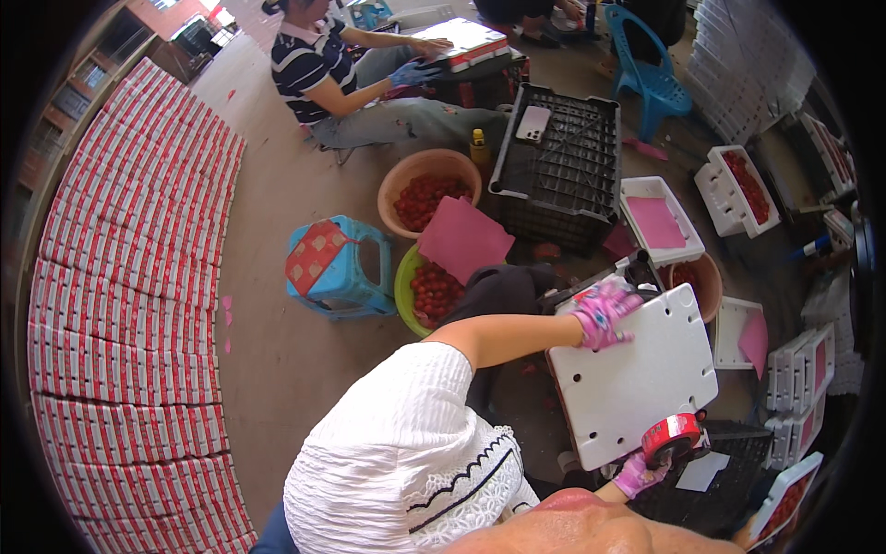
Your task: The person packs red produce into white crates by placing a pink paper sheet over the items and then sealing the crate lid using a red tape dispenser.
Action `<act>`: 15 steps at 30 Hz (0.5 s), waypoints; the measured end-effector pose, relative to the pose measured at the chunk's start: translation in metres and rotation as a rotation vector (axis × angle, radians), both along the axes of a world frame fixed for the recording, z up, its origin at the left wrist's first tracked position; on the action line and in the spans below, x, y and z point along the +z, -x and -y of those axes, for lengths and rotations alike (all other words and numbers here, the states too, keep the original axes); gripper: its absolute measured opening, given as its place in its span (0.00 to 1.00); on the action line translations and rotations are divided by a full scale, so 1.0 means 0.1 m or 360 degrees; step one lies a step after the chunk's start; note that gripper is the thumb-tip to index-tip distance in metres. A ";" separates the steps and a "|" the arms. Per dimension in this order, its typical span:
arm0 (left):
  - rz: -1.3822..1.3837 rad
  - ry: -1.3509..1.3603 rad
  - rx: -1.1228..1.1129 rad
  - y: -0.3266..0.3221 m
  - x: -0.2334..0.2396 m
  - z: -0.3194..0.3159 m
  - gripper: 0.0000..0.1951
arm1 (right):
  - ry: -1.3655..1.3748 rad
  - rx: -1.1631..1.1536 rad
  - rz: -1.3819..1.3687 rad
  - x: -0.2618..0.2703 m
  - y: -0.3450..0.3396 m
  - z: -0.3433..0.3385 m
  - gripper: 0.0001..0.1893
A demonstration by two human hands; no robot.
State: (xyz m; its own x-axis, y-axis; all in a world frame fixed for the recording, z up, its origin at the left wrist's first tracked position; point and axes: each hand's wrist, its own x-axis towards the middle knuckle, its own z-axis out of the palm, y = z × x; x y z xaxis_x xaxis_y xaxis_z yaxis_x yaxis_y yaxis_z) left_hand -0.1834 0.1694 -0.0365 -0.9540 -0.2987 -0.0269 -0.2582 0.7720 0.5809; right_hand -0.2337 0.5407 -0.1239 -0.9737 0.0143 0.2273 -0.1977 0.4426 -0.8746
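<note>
My left hand [606,315], in a pink patterned glove, lies with fingers spread on the upper edge of a white foam box lid [637,374]. The lid tilts slightly, and red shows along the side of the box. At the lid's lower corner my right hand [640,474], also gloved in pink, grips a tape dispenser with a red roll of tape [670,438]. Part of that hand is hidden by the dispenser. Beside my left hand, dark crate parts show behind the lid. A loose white sheet [702,472] lies right of the dispenser.
Tubs of red fruit, orange [389,201] and green [403,291], stand near a blue stool [332,273]. A phone lies on a black crate [574,156]. Red-and-white boxes [131,277] are stacked left. A co-worker [325,76] sits behind; another person's hand [744,534] is lower right.
</note>
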 end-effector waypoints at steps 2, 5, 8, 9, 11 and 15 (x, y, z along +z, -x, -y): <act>0.0554 -0.0443 0.0120 -0.21 0.16 0.36 0.33 | -0.0039 0.0026 -0.0021 0.07 0.04 -0.02 0.21; 0.0844 -0.1177 0.0293 -0.39 0.19 0.28 0.24 | -0.0082 0.0027 -0.0080 0.24 0.15 -0.03 0.20; 0.0560 -0.1747 0.0121 -0.48 -0.36 0.32 0.29 | -0.0062 0.0068 -0.0100 0.40 0.10 0.18 0.20; 0.0526 -0.2055 0.0004 -0.51 -0.29 0.28 0.30 | -0.0062 0.0055 -0.0115 0.48 0.07 0.18 0.19; 0.0499 -0.1650 0.0067 -0.58 -0.27 0.19 0.38 | -0.0064 0.0040 -0.0144 0.61 0.00 0.23 0.19; 0.0389 -0.1648 0.0030 -0.75 -0.60 0.19 0.39 | 0.0007 0.0093 -0.0213 0.95 -0.15 0.44 0.19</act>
